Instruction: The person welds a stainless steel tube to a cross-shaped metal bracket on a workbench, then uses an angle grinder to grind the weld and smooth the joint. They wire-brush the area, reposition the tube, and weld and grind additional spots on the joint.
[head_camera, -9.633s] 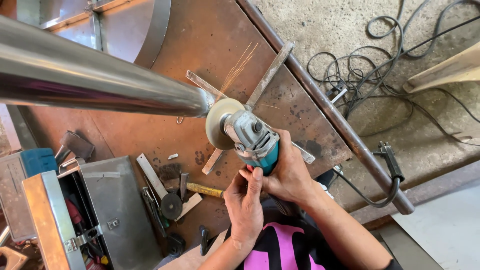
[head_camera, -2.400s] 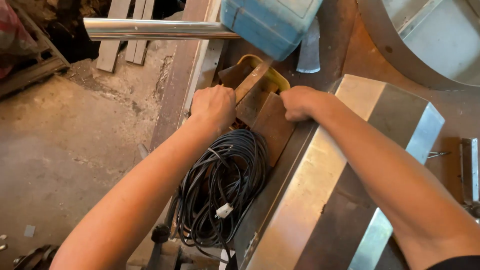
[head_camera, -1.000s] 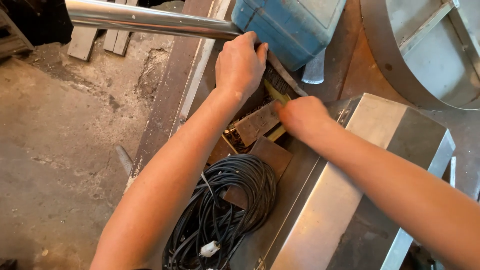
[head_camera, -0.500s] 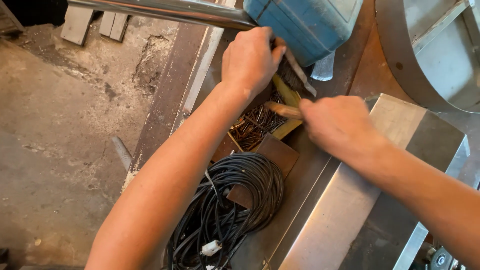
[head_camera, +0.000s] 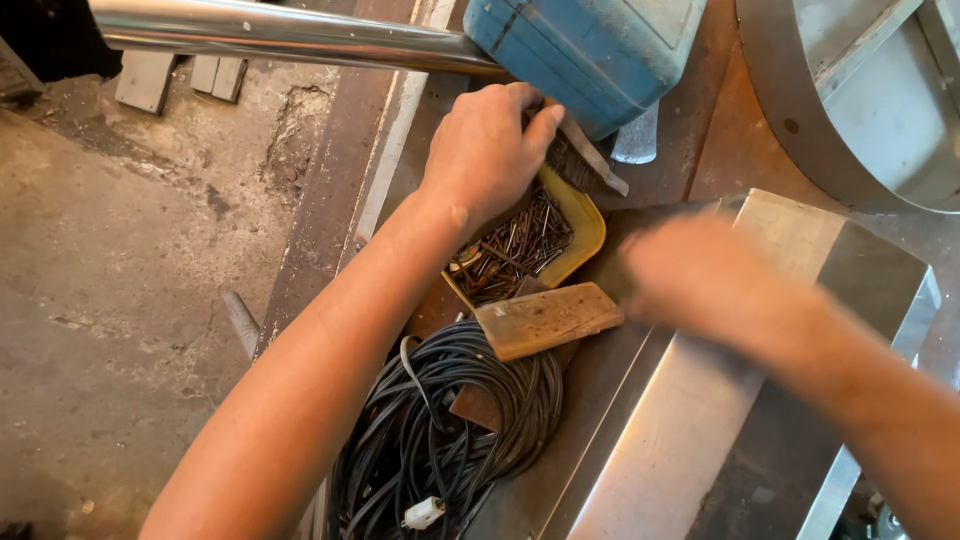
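My left hand (head_camera: 490, 150) is curled shut around a wire brush (head_camera: 585, 160), gripping it at the far end of a yellow tray (head_camera: 585, 225) full of rusty nails (head_camera: 510, 245). The brush's dark bristles and pale handle stick out past my thumb toward the right, just under the near corner of a blue case (head_camera: 590, 45). My right hand (head_camera: 700, 275) is a blur over the folded steel sheet (head_camera: 700, 400); I cannot tell whether it is open or closed, and I see nothing in it. It hangs well apart from the brush, to the right of the tray.

Between my two hands, just nearer to me than the tray, lies a short wooden block (head_camera: 545, 318), touching the tray's near edge. Below it a coil of black cable (head_camera: 440, 440) sits along the left edge of the counter (head_camera: 690, 130), with a white plug at the near side. A shiny steel pipe (head_camera: 280, 35) runs across the top, meeting the blue case. At the far right corner I see part of a curved metal ring (head_camera: 790, 110). Left of the counter is the concrete floor (head_camera: 110, 270).
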